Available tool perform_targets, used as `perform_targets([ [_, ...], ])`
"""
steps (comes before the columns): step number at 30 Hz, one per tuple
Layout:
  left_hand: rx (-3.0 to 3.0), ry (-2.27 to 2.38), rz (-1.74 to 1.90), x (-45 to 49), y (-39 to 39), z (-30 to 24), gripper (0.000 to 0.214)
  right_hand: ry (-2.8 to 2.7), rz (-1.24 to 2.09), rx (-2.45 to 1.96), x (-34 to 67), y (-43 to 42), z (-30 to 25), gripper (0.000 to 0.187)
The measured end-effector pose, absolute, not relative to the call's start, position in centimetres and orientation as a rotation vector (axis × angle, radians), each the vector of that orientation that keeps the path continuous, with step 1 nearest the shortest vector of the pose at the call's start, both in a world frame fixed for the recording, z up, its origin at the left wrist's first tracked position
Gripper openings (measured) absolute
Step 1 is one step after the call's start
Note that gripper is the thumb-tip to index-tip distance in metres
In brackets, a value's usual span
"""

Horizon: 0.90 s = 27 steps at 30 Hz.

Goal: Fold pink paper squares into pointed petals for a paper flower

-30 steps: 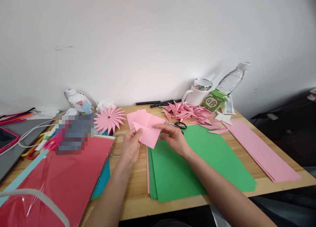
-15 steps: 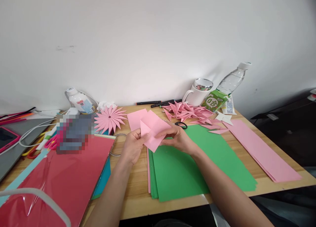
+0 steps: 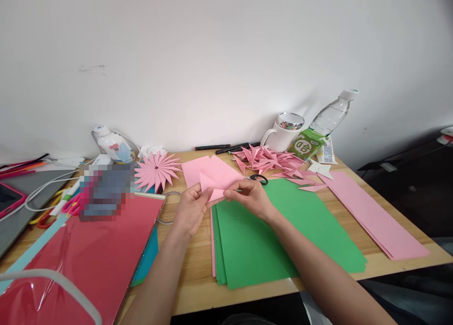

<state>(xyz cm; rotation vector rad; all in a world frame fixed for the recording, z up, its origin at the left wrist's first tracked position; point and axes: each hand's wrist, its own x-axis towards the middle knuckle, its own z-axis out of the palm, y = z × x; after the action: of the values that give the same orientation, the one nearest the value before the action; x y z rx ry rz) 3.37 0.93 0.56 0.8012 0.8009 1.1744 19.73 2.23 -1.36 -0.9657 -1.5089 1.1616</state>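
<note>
A pink sheet of paper (image 3: pixel 223 173) is held up between both hands, above the near-left corner of a green paper stack (image 3: pixel 269 240). My left hand (image 3: pixel 191 207) pinches its left side, where a flap is folded over. With thumb and fingers, my right hand (image 3: pixel 249 198) grips the lower right corner, which is turned up toward the middle. Behind the held sheet lies another pink paper (image 3: pixel 194 170). A pink folded paper star (image 3: pixel 156 170) with many points rests to the left. Folded pink paper pieces (image 3: pixel 265 159) lie heaped at the back right.
Scissors (image 3: pixel 260 179) lie partly hidden behind my right hand. A white mug (image 3: pixel 285 131), a green box (image 3: pixel 307 144) and a tilted bottle (image 3: pixel 332 112) stand at the back. Pink strips (image 3: pixel 375 216) lie right, a red paper pack (image 3: pixel 81 249) left, black pens (image 3: pixel 212 147) by the wall.
My right hand has brought the sheet's lower right corner inward and up, so the bottom edge is now folded. My left hand keeps its hold in nearly the same place.
</note>
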Motion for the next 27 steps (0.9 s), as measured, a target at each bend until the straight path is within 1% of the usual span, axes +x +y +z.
perform_targets([
  [2,0.816,0.761,1.168,3.5,0.8,0.7,0.025,-1.459,1.129,-0.997,19.6,2.2,-1.4,0.029],
  [5,0.841,0.732,1.156,3.6,0.6,0.8,0.028,-1.372,1.135,-1.015,19.4,2.1,-1.7,0.026],
  [8,0.894,0.825,1.183,3.8,0.6,0.6,0.037,-1.306,1.152,-1.015,19.4,2.1,-1.9,0.025],
  [13,0.871,0.958,1.277,4.0,0.7,0.2,0.030,-1.314,1.137,-0.979,19.2,2.0,-2.0,0.024],
  [17,0.771,1.033,1.323,4.2,0.7,0.0,0.032,-1.292,1.164,-0.946,19.2,1.9,-2.0,0.023],
  [19,0.749,1.051,1.318,4.3,0.7,-0.1,0.032,-1.253,1.187,-0.950,19.1,1.8,-2.2,0.026],
  [23,0.743,1.069,1.263,4.3,0.7,-0.3,0.033,-1.173,1.245,-0.953,18.9,1.8,-2.4,0.038],
  [25,0.746,1.107,1.252,4.2,0.7,-0.5,0.032,-1.177,1.264,-0.949,18.8,1.8,-2.4,0.039],
  [27,0.756,1.149,1.239,4.0,0.8,-0.5,0.031,-1.208,1.266,-0.953,18.8,1.8,-2.3,0.034],
])
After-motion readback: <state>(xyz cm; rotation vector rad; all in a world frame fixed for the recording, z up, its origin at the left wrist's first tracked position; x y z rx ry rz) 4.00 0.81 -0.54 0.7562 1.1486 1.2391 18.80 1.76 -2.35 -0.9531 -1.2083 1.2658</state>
